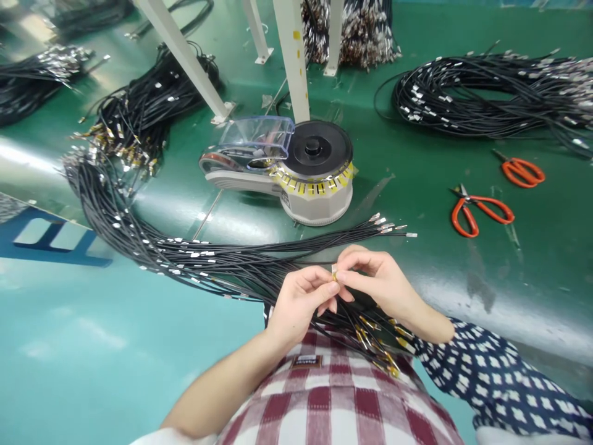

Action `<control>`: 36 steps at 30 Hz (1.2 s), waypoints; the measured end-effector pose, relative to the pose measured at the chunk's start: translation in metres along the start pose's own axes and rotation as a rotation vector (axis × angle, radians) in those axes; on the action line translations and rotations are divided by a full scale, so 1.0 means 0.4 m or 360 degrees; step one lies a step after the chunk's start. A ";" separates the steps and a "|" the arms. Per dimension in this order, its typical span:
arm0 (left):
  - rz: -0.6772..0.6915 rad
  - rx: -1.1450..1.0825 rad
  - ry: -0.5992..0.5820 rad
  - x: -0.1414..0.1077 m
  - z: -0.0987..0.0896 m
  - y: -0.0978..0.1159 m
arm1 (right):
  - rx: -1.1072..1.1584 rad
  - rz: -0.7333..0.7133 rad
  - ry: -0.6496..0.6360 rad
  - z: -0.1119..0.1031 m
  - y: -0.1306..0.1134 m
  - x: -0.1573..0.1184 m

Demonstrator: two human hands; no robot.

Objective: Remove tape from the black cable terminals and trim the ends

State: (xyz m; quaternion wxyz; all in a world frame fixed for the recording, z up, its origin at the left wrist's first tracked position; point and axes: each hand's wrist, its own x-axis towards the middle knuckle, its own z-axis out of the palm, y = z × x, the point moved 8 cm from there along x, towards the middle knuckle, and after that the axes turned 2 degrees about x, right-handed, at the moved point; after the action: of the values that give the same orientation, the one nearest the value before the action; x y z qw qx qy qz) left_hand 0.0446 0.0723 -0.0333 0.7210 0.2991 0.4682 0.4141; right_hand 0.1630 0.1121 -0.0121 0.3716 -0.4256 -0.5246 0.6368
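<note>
Just in front of the apron, my two hands meet at a black cable's end (334, 272), which has a small white connector and a bit of yellow tape around it. My left hand (301, 303) pinches this end from the left between thumb and fingers. From the right, my right hand (384, 284) closes thumb and forefinger on the same spot. Beneath both hands runs a bundle of black cables (250, 262) with white labels. Several cable ends wrapped in yellow tape (370, 340) hang over the table edge by my right wrist.
A round tape dispenser (317, 207) with yellow strips stands behind my hands. To the right lie two orange-handled cutters (482, 207) (523, 172). A cable coil (445, 127) rests at the back right, another cable bundle (152, 99) at the left. White posts (291, 55) rise behind the dispenser.
</note>
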 end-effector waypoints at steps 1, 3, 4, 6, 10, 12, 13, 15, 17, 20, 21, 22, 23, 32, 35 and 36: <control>0.0002 0.0006 0.0000 0.001 0.000 -0.001 | 0.0025 -0.0037 0.0015 0.000 0.000 0.000; -0.0004 0.0013 -0.0006 0.004 0.003 -0.002 | 0.0006 -0.0129 0.0084 -0.002 -0.009 -0.005; -0.0005 0.0010 -0.0002 0.005 0.004 0.000 | -0.0035 -0.0180 0.0129 -0.003 -0.018 -0.009; 0.0004 -0.0003 0.0027 0.005 0.004 0.006 | -0.0143 -0.0286 0.0208 -0.003 -0.044 -0.021; 0.0040 0.0014 0.0078 -0.002 -0.003 0.016 | -0.0250 -0.0401 0.0215 0.002 -0.073 -0.031; 0.0067 0.0060 0.0069 -0.006 -0.007 0.017 | -0.0174 -0.0324 0.0113 0.003 -0.055 -0.019; 0.0080 0.0087 0.0062 -0.007 -0.009 0.016 | -0.0131 -0.0262 0.0055 0.003 -0.041 -0.010; 0.0084 0.0130 0.0039 -0.008 -0.013 0.011 | -0.0085 -0.0154 -0.0043 0.002 -0.014 0.007; 0.0069 0.0144 0.0013 -0.007 -0.017 0.005 | -0.0078 -0.0119 -0.0115 0.003 -0.003 0.020; 0.0033 0.0099 -0.0018 -0.002 -0.022 -0.004 | -0.0111 -0.0169 -0.0178 0.012 -0.014 0.030; 0.0016 0.0076 -0.0030 0.000 -0.024 -0.006 | -0.0137 -0.0199 -0.0183 0.015 -0.022 0.032; -0.0005 0.0052 -0.0044 0.003 -0.025 -0.009 | -0.0171 -0.0233 -0.0184 0.018 -0.030 0.032; -0.0028 0.0029 -0.0063 0.005 -0.025 -0.011 | -0.0205 -0.0268 -0.0186 0.022 -0.037 0.032; 0.0129 0.0557 -0.0219 -0.015 0.017 -0.002 | -0.0649 -0.0453 0.0348 -0.126 -0.060 0.011; 0.0444 0.1198 -0.0659 -0.050 0.093 0.014 | -0.0980 -0.0468 0.0418 -0.187 -0.048 -0.012; 0.0514 0.1335 -0.0802 -0.062 0.112 0.014 | -0.1141 -0.0469 0.0408 -0.199 -0.040 -0.019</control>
State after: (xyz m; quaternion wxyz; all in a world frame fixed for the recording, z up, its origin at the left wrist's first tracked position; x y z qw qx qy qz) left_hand 0.0788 0.0512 -0.0011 0.5562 0.7216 0.3537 0.2118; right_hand 0.2404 0.1359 -0.0020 0.3493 -0.5245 -0.7182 0.2952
